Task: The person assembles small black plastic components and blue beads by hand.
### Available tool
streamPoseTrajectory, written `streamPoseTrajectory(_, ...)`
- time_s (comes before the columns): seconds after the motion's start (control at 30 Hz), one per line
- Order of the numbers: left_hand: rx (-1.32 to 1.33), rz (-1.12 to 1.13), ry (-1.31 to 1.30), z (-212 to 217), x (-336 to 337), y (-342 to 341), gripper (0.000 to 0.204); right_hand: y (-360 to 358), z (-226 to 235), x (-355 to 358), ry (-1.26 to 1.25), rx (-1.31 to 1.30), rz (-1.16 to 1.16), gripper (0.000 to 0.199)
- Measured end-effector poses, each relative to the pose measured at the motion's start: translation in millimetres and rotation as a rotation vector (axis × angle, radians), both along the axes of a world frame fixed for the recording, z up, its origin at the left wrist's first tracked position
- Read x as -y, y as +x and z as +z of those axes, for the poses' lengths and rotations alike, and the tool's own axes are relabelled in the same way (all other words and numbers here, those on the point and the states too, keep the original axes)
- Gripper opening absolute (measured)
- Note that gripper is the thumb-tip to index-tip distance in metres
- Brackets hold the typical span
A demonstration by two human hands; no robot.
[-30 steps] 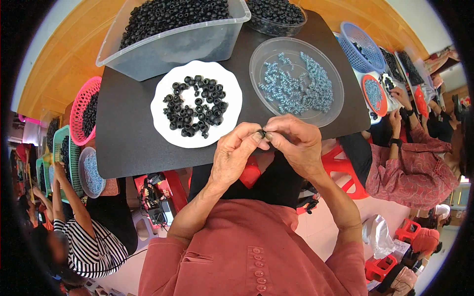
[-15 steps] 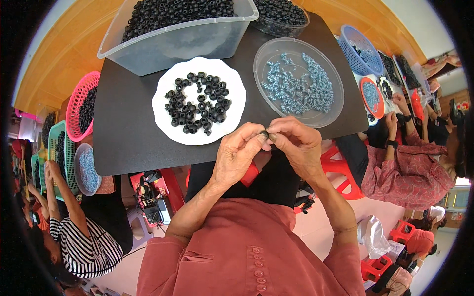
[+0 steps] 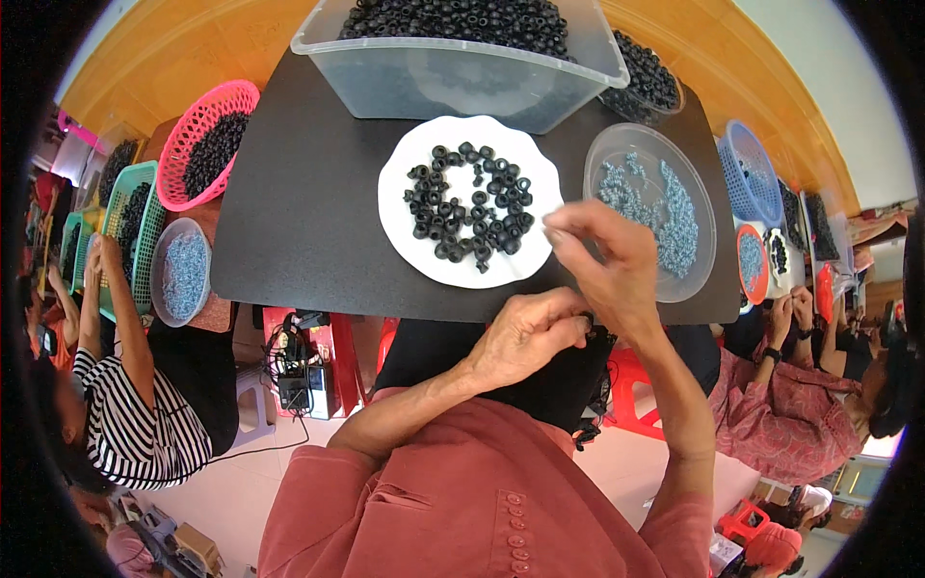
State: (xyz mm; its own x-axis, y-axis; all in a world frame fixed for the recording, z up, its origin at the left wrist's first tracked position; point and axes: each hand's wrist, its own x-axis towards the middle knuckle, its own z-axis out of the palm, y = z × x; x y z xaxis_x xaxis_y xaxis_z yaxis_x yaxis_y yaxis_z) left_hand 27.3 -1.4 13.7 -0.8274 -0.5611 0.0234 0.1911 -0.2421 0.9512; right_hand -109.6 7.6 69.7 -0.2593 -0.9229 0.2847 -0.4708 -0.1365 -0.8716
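white plate (image 3: 506, 140) gleaming glossy, black pieces (image 3: 506, 229) looking like smooth plastic, tub (image 3: 453, 87) in cloudy plastic, tabletop (image 3: 299, 241) smooth and matt, shirt (image 3: 453, 491) matt cloth

Bright, soft light, strong fisheye bending toward rim, black corners

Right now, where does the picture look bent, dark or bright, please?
In the head view, the dark table has bowed edges; in the head view also, black surrounds the image, and the white plate looks bright behind its black pieces.
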Motion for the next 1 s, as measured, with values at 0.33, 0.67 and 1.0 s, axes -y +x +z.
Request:
streamPoseTrajectory(0.33, -0.088, -0.049, -0.048, -8.8, 2.4, -1.2, 0.013, 17.4, -19.7, 110.1, -0.159, -0.581, 0.563, 0.014)
streamPoseTrajectory(0.67, -0.084, -0.085, 0.052, -11.6, 5.6, 0.7, 0.015, 18.4, -8.1, 89.3, -0.073, -0.750, 0.401, 0.016)
streamPoseTrajectory(1.0, -0.038, 0.055, 0.223, -6.4, -0.8, -1.6, 0.016, -23.7, -5.5, -21.4, 0.088, 0.503, 0.084, 0.012)
